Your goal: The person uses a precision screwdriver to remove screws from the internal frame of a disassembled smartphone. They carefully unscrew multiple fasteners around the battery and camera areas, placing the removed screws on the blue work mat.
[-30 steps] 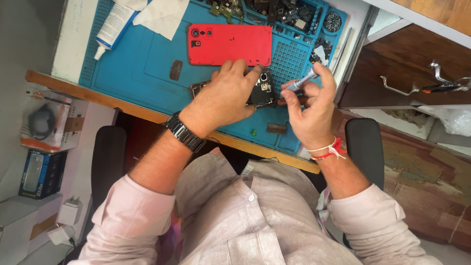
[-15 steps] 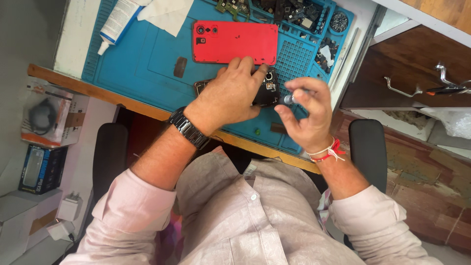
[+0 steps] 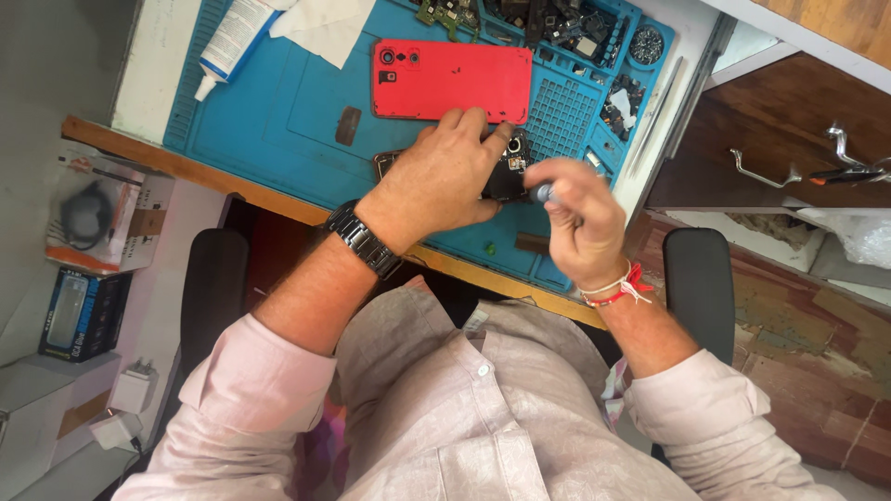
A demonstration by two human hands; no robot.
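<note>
My left hand (image 3: 444,176), with a black watch on the wrist, presses down on a dark opened phone (image 3: 506,172) lying on the blue work mat (image 3: 278,111). Close beside it, my right hand (image 3: 575,223), blurred by motion, grips a small screwdriver (image 3: 541,193) whose tip points at the phone's camera end. A red phone back cover (image 3: 450,82) lies flat on the mat just beyond my left fingers. Most of the dark phone is hidden under my left hand.
Small parts and circuit boards (image 3: 557,23) fill the mat's far compartments. A white glue tube (image 3: 230,42) and a tissue (image 3: 320,28) lie at the far left. Metal tweezers (image 3: 654,116) rest on the mat's right edge. Boxes (image 3: 97,213) stand left of the wooden desk edge (image 3: 186,167).
My right hand has swung the screwdriver from beside the phone onto it, close to my left hand. The left hand has stayed on the phone.
</note>
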